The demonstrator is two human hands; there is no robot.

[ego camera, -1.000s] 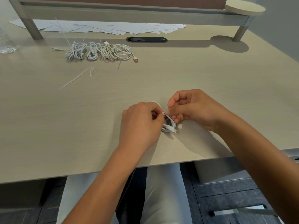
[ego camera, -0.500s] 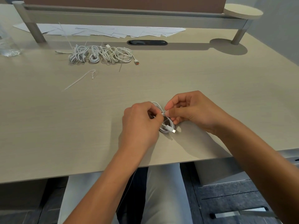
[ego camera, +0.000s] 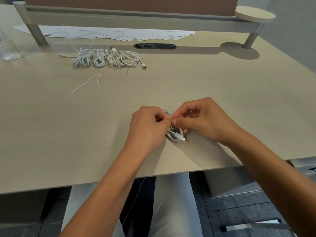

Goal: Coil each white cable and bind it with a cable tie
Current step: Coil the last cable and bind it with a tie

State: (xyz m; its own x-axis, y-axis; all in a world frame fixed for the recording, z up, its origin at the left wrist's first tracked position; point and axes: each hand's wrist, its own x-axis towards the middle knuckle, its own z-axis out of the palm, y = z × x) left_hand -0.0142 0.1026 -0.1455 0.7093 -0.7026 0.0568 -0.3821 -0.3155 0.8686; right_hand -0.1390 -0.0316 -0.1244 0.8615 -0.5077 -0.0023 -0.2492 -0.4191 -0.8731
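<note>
Near the front edge of the desk [ego camera: 51, 134], the left hand [ego camera: 147, 129] and right hand [ego camera: 203, 120] meet over a small coiled white cable [ego camera: 176, 134], which rests on the desk between and just below them with its plug end pointing toward the person. Compared with a second ago, the hands have barely shifted: both keep their fingers curled, the left gripping the coil's upper side and the right thumb and forefinger pinched together at the same spot. Whether they pinch a cable tie or the cable itself cannot be told. The coil looks slightly tighter and lies a little flatter than before. Far back on the left, the pile of bound cables [ego camera: 106, 58] and the loose cable tie [ego camera: 85, 83] lie unchanged.
</note>
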